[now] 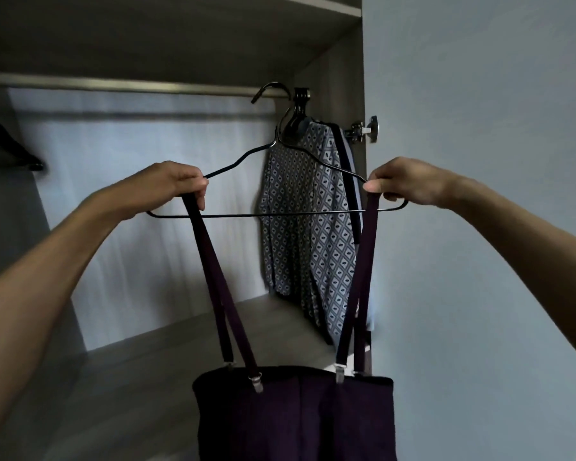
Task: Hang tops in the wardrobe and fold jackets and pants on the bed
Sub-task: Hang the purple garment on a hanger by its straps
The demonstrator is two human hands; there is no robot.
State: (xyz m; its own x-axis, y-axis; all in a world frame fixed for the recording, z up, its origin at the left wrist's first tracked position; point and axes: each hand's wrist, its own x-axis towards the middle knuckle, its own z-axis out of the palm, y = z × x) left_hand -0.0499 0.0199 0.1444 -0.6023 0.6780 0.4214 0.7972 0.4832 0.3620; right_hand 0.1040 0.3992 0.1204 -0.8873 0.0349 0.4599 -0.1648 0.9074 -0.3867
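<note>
Hanging step: my left hand (177, 183) and right hand (403, 183) each pinch a strap (197, 227) onto the hanger (280, 214); next, seat the hook at the rail (113, 84)'s right end.

Left hand (177, 184): bare. Right hand (403, 183): bare; thumbnail (370, 187) visible, trimmed short. Behind the left hand, the left forearm (64, 247) is uncovered from wrist to frame edge. Behind the right hand, the right forearm (512, 234) likewise. Both forearms slender. Light is dim; finer surface detail cannot be made out.
</note>
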